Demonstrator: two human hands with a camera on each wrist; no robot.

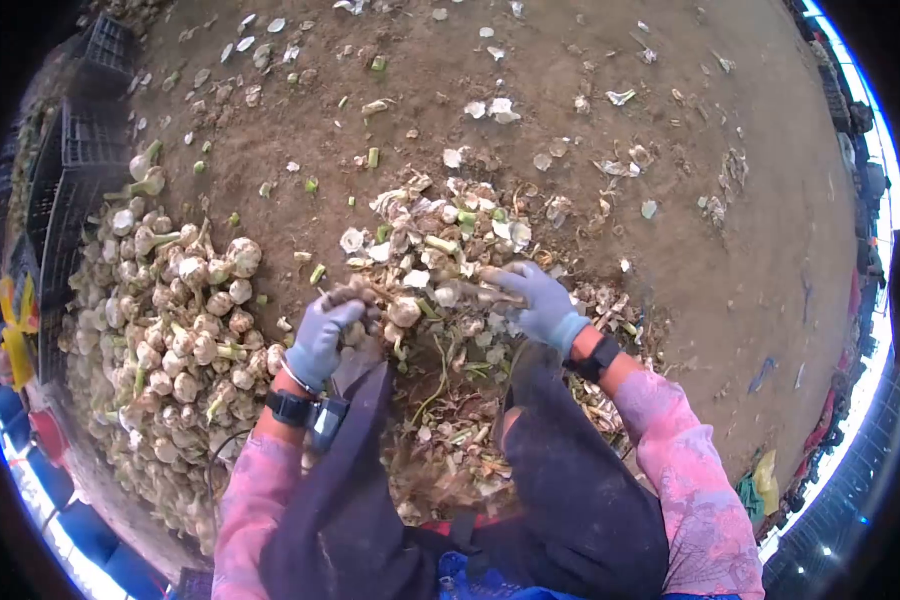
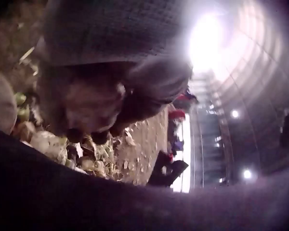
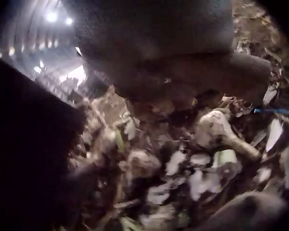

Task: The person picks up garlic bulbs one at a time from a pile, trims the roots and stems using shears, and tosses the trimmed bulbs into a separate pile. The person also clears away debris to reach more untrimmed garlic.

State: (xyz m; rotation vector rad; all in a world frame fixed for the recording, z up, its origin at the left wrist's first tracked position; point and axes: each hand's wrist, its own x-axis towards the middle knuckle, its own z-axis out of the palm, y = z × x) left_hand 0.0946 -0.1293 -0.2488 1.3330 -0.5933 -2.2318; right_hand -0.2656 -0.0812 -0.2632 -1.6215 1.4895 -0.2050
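Note:
My left hand (image 1: pixel 320 335), in a pale grey-blue glove with soiled fingertips, grips a garlic bulb (image 1: pixel 403 311) at its fingertips in the head view. Opposite it, my right hand (image 1: pixel 547 306) reaches in from the right over the scraps, fingers pointing left. Something thin and greyish blurs beneath its fingers; I cannot tell whether it is held. In the left wrist view, the left hand's fingers (image 2: pixel 94 103) are dark and bent. The right wrist view has the right hand (image 3: pixel 168 62) close over peelings, with a stemmed garlic bulb (image 3: pixel 213 129) below.
A large heap of garlic bulbs (image 1: pixel 175 350) lies to the left, beside dark plastic crates (image 1: pixel 95 135). Husks and cut stems (image 1: pixel 440 225) pile up before and between my legs. Scattered skins dot the dirt floor (image 1: pixel 750 300). A yellow bag (image 1: pixel 765 482) sits at the lower right.

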